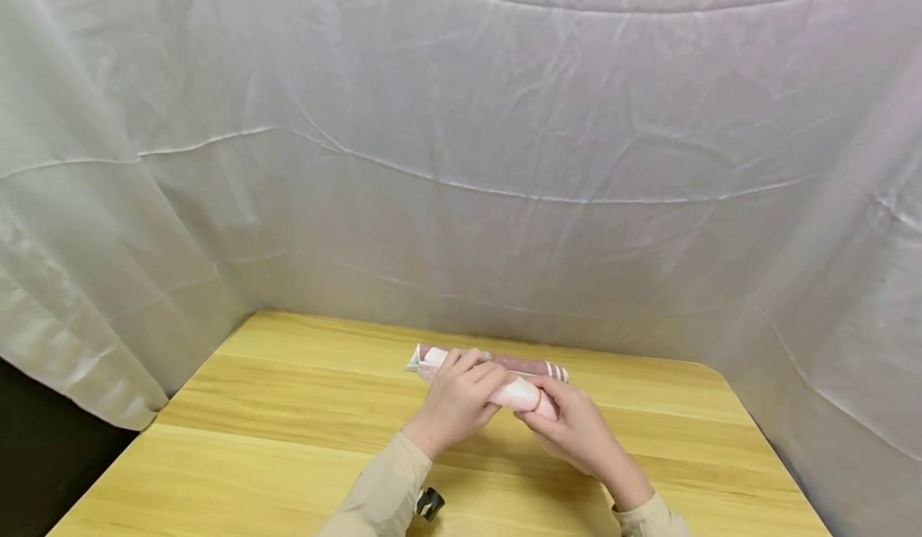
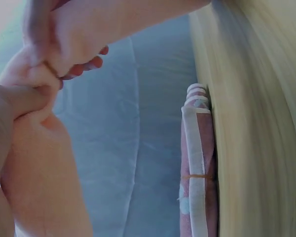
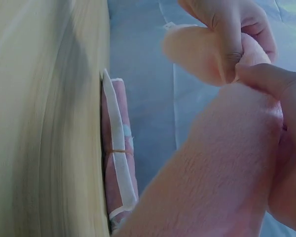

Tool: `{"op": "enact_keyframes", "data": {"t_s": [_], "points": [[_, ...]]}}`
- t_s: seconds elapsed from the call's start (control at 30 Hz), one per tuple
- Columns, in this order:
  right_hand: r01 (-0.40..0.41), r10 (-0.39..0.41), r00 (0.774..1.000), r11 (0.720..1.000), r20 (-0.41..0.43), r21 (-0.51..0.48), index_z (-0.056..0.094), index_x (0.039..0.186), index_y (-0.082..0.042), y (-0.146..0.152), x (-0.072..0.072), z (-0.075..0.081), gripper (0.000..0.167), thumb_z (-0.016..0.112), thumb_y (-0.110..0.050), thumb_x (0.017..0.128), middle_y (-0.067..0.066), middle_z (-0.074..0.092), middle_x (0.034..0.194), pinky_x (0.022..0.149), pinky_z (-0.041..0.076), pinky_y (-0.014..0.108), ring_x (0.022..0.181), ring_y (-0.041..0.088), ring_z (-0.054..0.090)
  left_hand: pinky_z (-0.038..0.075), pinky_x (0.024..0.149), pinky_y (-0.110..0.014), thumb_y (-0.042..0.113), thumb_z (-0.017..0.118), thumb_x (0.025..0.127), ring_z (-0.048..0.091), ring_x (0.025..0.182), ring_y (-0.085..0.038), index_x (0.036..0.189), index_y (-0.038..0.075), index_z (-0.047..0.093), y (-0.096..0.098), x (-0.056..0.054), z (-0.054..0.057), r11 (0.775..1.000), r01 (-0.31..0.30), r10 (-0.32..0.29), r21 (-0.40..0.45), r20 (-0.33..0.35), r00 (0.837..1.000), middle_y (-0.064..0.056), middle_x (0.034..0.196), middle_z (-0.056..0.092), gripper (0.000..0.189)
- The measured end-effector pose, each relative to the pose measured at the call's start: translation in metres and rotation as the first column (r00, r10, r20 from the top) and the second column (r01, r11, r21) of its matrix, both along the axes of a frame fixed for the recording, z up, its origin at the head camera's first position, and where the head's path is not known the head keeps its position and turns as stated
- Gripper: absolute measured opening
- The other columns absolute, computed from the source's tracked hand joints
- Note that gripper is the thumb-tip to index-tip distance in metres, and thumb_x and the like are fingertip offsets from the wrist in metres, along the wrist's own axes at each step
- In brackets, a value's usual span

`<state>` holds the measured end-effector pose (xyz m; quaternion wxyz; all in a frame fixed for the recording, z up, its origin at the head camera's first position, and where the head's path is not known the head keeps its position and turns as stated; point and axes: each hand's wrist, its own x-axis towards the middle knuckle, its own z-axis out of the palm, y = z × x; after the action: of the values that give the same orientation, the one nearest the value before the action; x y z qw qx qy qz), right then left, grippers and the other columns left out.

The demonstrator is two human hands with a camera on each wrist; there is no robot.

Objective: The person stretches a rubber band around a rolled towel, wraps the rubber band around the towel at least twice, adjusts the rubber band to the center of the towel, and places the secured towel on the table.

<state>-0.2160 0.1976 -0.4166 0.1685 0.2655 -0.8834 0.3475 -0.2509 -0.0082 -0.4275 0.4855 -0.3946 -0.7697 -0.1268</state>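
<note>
A light pink rolled towel (image 1: 520,395) is held above the table by both hands. My left hand (image 1: 464,393) grips it around the left part, fingers over the top. Toward its right end, my right hand (image 1: 576,429) pinches the roll between thumb and fingers. A thin brown rubber band (image 2: 52,70) goes around the pink towel where the fingers meet, and the cloth is squeezed narrow there. Behind the hands lies a second rolled towel (image 3: 113,118), dusky pink with white trim, a rubber band (image 3: 118,151) around its middle.
The wooden table (image 1: 288,393) spreads out under the hands. Grey-white curtain cloth (image 1: 504,161) hangs behind it and on both sides. A small black object (image 1: 430,504) shows beside the left sleeve.
</note>
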Motion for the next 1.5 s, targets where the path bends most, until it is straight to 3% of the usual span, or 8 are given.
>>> {"op": "enact_keyframes", "data": {"t_s": [0.17,0.37,0.53,0.6,0.73,0.9,1.13,1.5], "points": [[0.008,0.020,0.968,0.994,-0.250,0.110,0.066,0.094,-0.014,0.002,-0.005,-0.003,0.029,0.081,-0.010,0.070,-0.007,0.064,0.081,0.058,0.041,0.017,0.068,-0.001,0.046,0.041,0.104,-0.042,0.028,0.080,0.071,0.060,0.108,-0.013,0.102,0.023,0.063,0.000,0.003,0.002,0.997,-0.014,0.028,-0.081,0.166,0.986,0.011,0.105,0.070,0.035],[0.072,0.037,0.895,0.972,-0.444,0.225,0.065,0.089,-0.016,0.007,-0.012,-0.008,0.037,0.079,-0.004,0.058,-0.008,0.063,0.083,0.071,0.053,0.032,0.077,0.009,0.057,0.015,0.118,-0.061,0.048,0.076,0.076,0.051,0.126,-0.012,0.125,0.027,0.059,0.000,0.007,0.003,0.986,0.021,0.052,-0.163,0.433,0.900,0.013,0.120,0.068,0.056],[0.115,0.046,0.860,0.952,-0.509,0.282,0.065,0.091,-0.016,0.007,-0.014,-0.010,0.039,0.080,-0.007,0.056,-0.006,0.065,0.088,0.077,0.055,0.042,0.086,0.019,0.065,0.015,0.119,-0.060,0.061,0.067,0.080,0.053,0.119,-0.010,0.122,0.027,0.061,-0.001,0.008,0.004,0.984,0.029,0.067,-0.176,0.517,0.853,0.013,0.115,0.070,0.054],[0.128,0.037,0.855,0.951,-0.517,0.281,0.064,0.091,-0.016,0.007,-0.014,-0.010,0.040,0.081,-0.009,0.056,-0.006,0.064,0.087,0.074,0.053,0.039,0.084,0.018,0.063,0.020,0.119,-0.058,0.058,0.066,0.082,0.056,0.114,-0.009,0.114,0.027,0.064,-0.001,0.008,0.004,0.986,0.021,0.064,-0.163,0.497,0.865,0.014,0.109,0.070,0.045],[0.089,0.039,0.874,0.967,-0.484,0.240,0.063,0.094,-0.014,0.005,-0.014,-0.009,0.040,0.085,-0.014,0.060,-0.006,0.061,0.086,0.070,0.048,0.033,0.077,0.011,0.054,0.031,0.115,-0.052,0.047,0.070,0.083,0.060,0.109,-0.011,0.101,0.025,0.066,-0.003,0.006,0.003,0.990,-0.003,0.055,-0.141,0.368,0.928,0.014,0.100,0.072,0.028],[-0.036,0.067,0.962,0.992,-0.264,0.121,0.062,0.103,-0.015,0.005,-0.009,-0.004,0.039,0.085,-0.019,0.071,-0.006,0.065,0.096,0.070,0.049,0.025,0.082,0.003,0.052,0.037,0.112,-0.047,0.034,0.078,0.077,0.064,0.104,-0.012,0.096,0.024,0.065,-0.006,0.002,0.003,0.993,-0.030,0.049,-0.112,0.169,0.984,0.011,0.098,0.073,0.024],[-0.101,0.100,0.995,0.991,-0.011,-0.085,0.060,0.110,-0.016,0.007,0.000,0.002,0.032,0.077,-0.013,0.082,-0.002,0.066,0.104,0.078,0.050,0.020,0.093,0.001,0.057,0.041,0.109,-0.044,0.028,0.080,0.073,0.065,0.095,-0.012,0.090,0.020,0.065,-0.005,-0.002,0.001,1.000,0.002,-0.001,-0.029,0.004,1.000,0.009,0.093,0.072,0.024],[-0.190,0.179,0.974,0.979,-0.137,-0.068,0.054,0.089,-0.020,0.004,-0.005,0.004,0.029,0.080,-0.013,0.078,-0.008,0.053,0.086,0.071,0.045,0.023,0.084,0.006,0.050,0.048,0.098,-0.042,0.020,0.075,0.074,0.065,0.085,-0.012,0.084,0.017,0.065,0.000,-0.003,0.000,0.998,0.049,-0.041,0.049,-0.148,0.988,0.009,0.086,0.070,0.014]]}}
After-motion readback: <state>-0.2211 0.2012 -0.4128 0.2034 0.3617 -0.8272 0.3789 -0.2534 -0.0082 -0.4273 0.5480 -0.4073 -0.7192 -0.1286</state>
